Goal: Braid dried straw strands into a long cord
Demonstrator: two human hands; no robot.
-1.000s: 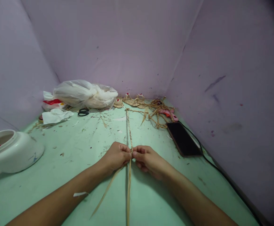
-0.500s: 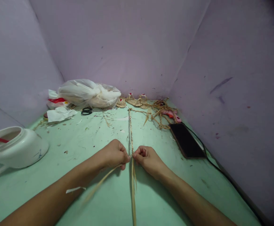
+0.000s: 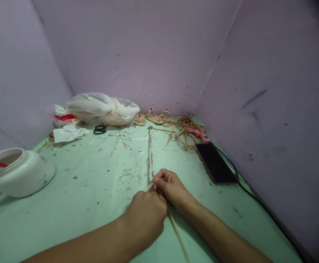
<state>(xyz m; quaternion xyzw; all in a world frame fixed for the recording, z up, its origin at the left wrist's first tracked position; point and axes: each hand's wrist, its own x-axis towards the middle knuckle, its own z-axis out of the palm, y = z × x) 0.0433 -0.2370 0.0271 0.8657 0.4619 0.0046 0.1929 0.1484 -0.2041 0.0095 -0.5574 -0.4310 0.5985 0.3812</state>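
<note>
A thin braid of straw-coloured fibre point(image 3: 151, 153) runs down the middle of the table toward me. My right hand point(image 3: 173, 186) pinches its near end between thumb and fingers. Just below and in front of it, my left hand point(image 3: 147, 219) is closed, back of the hand up, around the loose fibre strands. One strand point(image 3: 178, 232) trails out toward the lower right, past my left hand. Another short bit of strand shows above the left knuckles. The left fingertips are hidden under the hand.
At the left stands a white pot point(image 3: 25, 173) with a red stick in it. Farther back lie a knotted plastic bag point(image 3: 102, 109), black-handled scissors point(image 3: 99, 129), small woven slippers point(image 3: 155, 117) and a heap of braided cord point(image 3: 187, 131). A phone point(image 3: 216, 163) and black cable point(image 3: 260, 204) lie right.
My left hand has moved right and nearer to me, crossing below the braid's end with its strand. My right hand keeps its pinch in the same place.
</note>
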